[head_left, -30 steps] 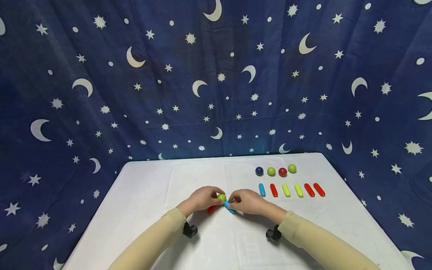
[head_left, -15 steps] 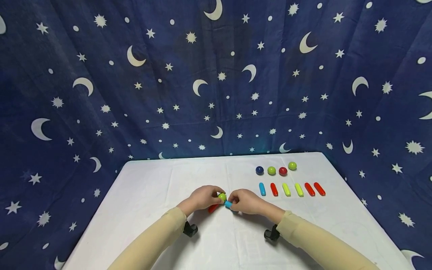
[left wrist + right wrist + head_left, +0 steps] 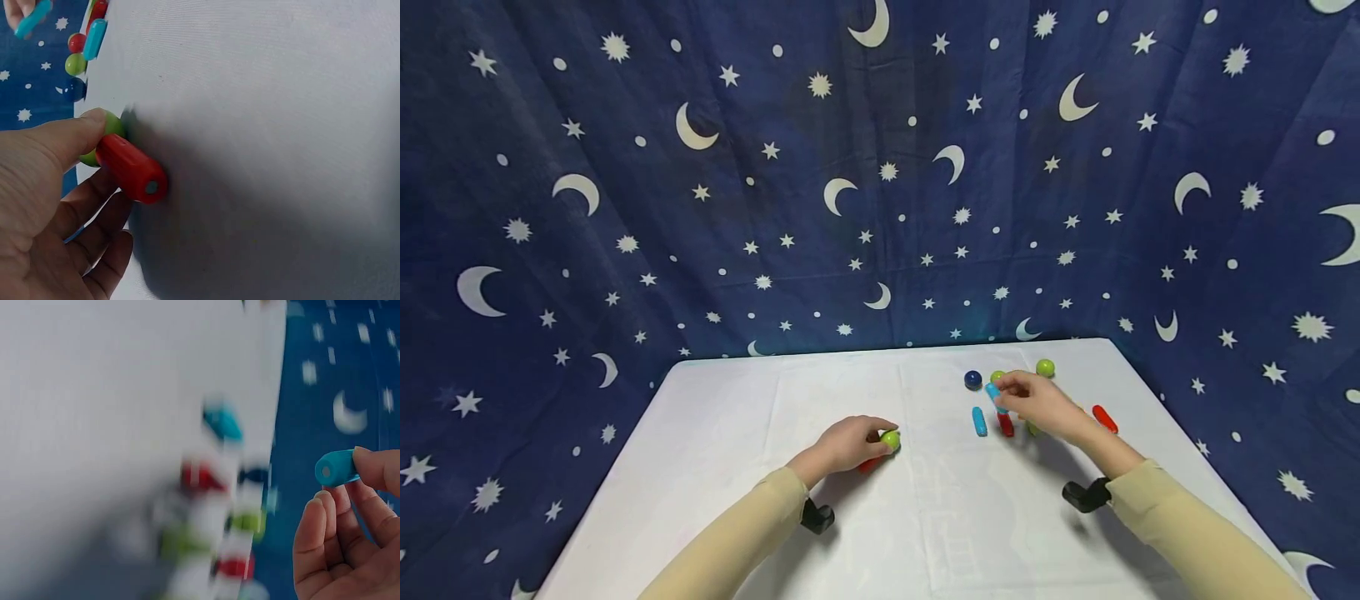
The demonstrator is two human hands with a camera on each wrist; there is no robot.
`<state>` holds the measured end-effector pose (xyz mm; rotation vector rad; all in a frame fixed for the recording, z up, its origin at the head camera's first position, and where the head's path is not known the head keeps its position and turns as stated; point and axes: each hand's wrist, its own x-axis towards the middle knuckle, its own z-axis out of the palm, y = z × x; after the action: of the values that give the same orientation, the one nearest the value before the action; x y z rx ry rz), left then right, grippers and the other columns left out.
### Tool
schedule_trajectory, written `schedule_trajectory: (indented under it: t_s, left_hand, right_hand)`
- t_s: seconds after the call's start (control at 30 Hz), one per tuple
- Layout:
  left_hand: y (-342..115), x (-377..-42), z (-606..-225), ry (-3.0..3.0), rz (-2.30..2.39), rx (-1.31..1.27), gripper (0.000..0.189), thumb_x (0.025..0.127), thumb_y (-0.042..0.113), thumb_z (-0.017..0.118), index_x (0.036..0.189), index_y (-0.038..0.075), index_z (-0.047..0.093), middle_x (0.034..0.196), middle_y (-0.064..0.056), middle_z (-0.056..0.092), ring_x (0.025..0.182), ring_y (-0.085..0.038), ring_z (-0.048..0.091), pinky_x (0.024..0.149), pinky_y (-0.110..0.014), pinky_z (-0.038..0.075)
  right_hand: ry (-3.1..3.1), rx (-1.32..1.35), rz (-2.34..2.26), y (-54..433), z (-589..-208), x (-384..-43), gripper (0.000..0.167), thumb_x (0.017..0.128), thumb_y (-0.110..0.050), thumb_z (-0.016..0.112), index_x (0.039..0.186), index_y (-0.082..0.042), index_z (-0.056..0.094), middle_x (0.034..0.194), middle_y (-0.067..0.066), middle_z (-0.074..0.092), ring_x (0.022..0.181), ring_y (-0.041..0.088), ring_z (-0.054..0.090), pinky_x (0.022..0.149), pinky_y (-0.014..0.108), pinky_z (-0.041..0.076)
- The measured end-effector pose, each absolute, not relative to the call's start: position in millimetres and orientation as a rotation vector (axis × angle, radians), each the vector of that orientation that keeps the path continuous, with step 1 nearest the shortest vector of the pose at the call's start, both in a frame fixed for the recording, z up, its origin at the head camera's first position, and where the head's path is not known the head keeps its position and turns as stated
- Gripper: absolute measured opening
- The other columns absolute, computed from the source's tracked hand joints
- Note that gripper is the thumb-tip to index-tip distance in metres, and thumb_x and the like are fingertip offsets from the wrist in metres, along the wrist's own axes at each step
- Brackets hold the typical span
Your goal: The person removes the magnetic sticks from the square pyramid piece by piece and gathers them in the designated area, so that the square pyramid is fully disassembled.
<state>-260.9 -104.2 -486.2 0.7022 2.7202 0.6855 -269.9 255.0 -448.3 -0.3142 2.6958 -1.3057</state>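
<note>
Near the middle of the white table, my left hand (image 3: 847,442) pinches a green ball (image 3: 891,440) between thumb and fingers. Joined to this ball is a red toy rod (image 3: 131,167) with a grey disc in its end, partly hidden by the hand in the head view. My right hand (image 3: 1041,404) is over the row of loose pieces at the right. Its thumb and fingertips hold a light blue rod (image 3: 336,467), whose end also shows a grey disc. Below that hand lie another blue rod (image 3: 980,421) and a red rod (image 3: 1006,425).
A navy ball (image 3: 973,380) and a green ball (image 3: 1046,367) sit at the back right of the table. Farther right lies a red rod (image 3: 1105,418). The right hand covers several pieces. A dark blue curtain (image 3: 820,283) with moons and stars stands behind the table.
My right hand has carried the blue rod away from the green ball, rightward and back over the loose pieces. The left hand still holds the green ball with the red rod at nearly the same spot.
</note>
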Motion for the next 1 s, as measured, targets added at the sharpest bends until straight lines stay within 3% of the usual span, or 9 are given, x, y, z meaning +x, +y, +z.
schedule_trajectory:
  t_s: [0.3,0.43,0.6,1.0]
  left_hand:
    - [-105.9,-262.8,-490.3,2.731,0.771,0.666,0.034,0.093,0.029,0.076,0.12,0.015,0.062,0.096,0.004,0.065,0.083,-0.013,0.06,0.08,-0.037,0.05]
    - [-107.3,-263.8,-491.5,2.731,0.771,0.689,0.03,0.093,0.029,0.076,0.118,0.017,0.063,0.094,0.005,0.065,0.08,-0.012,0.059,0.078,-0.036,0.049]
    - [-108.9,-263.1,-491.2,2.722,0.779,0.714,0.029,0.094,0.029,0.075,0.119,0.018,0.065,0.095,0.006,0.065,0.085,-0.012,0.06,0.081,-0.038,0.049]
    - [-111.6,-261.0,-492.3,2.69,0.833,0.749,0.03,0.097,0.024,0.072,0.125,0.017,0.067,0.095,0.007,0.067,0.087,-0.01,0.062,0.084,-0.037,0.05]
  right_hand:
    - [2.734,0.107,-1.323,379.0,-451.5,-269.0,0.058,0.103,-0.032,0.061,0.141,0.01,0.048,0.13,0.031,0.057,0.113,0.042,0.059,0.091,0.051,0.054]
    - [2.757,0.246,-1.296,409.9,-466.0,-268.2,0.055,0.1,-0.024,0.063,0.136,0.015,0.049,0.115,0.027,0.061,0.099,0.037,0.061,0.079,0.043,0.057]
    - [2.781,0.327,-1.237,429.1,-481.1,-267.0,0.048,0.098,-0.016,0.066,0.128,0.019,0.052,0.094,0.017,0.062,0.081,0.027,0.058,0.063,0.031,0.053]
    - [2.787,0.362,-1.14,433.3,-493.7,-264.8,0.042,0.096,-0.018,0.068,0.117,0.017,0.059,0.093,0.017,0.063,0.085,0.029,0.058,0.063,0.031,0.049]
